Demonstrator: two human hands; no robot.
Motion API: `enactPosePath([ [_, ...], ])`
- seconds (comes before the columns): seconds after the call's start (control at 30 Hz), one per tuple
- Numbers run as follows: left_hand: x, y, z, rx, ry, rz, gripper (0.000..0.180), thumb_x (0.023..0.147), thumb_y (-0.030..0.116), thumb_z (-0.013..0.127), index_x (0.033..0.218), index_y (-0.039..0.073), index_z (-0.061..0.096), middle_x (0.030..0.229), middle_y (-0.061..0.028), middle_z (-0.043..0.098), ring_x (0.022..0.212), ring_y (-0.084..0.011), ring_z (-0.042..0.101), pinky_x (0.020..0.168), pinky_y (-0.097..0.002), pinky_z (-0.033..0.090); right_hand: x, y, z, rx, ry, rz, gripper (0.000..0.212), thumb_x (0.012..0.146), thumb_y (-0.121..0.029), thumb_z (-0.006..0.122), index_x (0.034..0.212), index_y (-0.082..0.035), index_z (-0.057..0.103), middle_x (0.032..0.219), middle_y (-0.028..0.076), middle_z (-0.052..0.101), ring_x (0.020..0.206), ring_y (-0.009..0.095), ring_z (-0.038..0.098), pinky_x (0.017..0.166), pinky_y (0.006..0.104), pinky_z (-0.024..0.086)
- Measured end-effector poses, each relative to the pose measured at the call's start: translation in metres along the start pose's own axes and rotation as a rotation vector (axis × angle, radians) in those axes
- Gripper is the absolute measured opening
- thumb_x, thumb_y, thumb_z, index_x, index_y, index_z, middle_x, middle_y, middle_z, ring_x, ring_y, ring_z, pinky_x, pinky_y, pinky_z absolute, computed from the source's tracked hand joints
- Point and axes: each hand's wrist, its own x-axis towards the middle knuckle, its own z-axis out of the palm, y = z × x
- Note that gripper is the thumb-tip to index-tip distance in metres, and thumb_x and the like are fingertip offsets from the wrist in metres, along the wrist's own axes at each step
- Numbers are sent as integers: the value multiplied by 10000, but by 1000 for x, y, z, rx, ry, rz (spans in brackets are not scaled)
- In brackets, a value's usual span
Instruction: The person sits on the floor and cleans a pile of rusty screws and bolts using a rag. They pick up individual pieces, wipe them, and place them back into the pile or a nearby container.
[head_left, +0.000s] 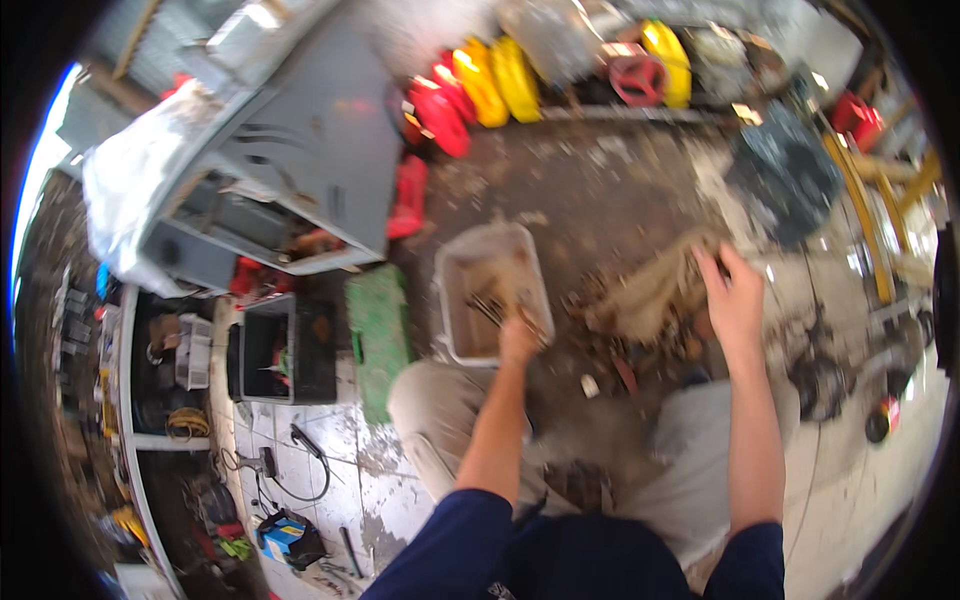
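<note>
My left hand (519,338) reaches over the near rim of a grey plastic bin (451,300). Its fingers are curled at a brownish piece whose kind is blurred. Several thin dark metal rods (487,308) lie in the bin beside that hand. To the right, my right hand (735,295) hovers at the edge of a crumpled tan cloth (655,292), thumb and forefinger apart. Whether the fingertips touch the cloth is unclear. Below and around the cloth lies a heap of small rusty metal parts (665,350) on the floor.
A green box (380,335) and a black crate (290,350) stand left of the bin. Beyond them is a grey metal cabinet (320,130). Red and yellow rounded parts (480,85) line the back wall. A dark plastic bag (785,170) sits at the far right.
</note>
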Motion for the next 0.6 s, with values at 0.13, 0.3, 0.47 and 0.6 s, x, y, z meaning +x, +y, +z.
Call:
enactPosePath([
  [0.13, 16, 7, -9, 261, -26, -10, 214, 785, 131, 636, 993, 97, 673, 1015, -204, 625, 904, -380, 639, 816, -454, 519, 12, 9, -16, 111, 92, 137, 175, 890, -126, 657, 834, 28, 596, 624, -6, 508, 594, 30, 378, 516, 238, 335],
  [0.3, 33, -9, -32, 400, -5, -39, 174, 846, 71, 565, 1013, 31, 591, 1120, -182, 559, 964, -374, 629, 811, -459, 529, 15, 11, -22, 93, 65, 202, 154, 897, -142, 654, 942, 5, 668, 664, -47, 530, 599, 13, 392, 528, 203, 331],
  [0.47, 33, 2, -18, 458, 132, 61, 176, 837, 112, 586, 1008, 75, 608, 1054, -127, 584, 990, -328, 596, 810, -466, 486, 32, 38, -43, 118, 285, 195, 218, 933, -198, 622, 835, -5, 648, 679, -46, 496, 641, 11, 430, 593, 197, 401],
  [0.6, 24, 49, 11, 332, 127, 548, 165, 822, 111, 623, 987, 110, 622, 966, -84, 603, 939, -291, 580, 786, -430, 438, 46, 33, -55, 572, 611, 152, 206, 959, -201, 580, 880, -24, 651, 770, -19, 531, 704, 43, 488, 738, 286, 532],
])
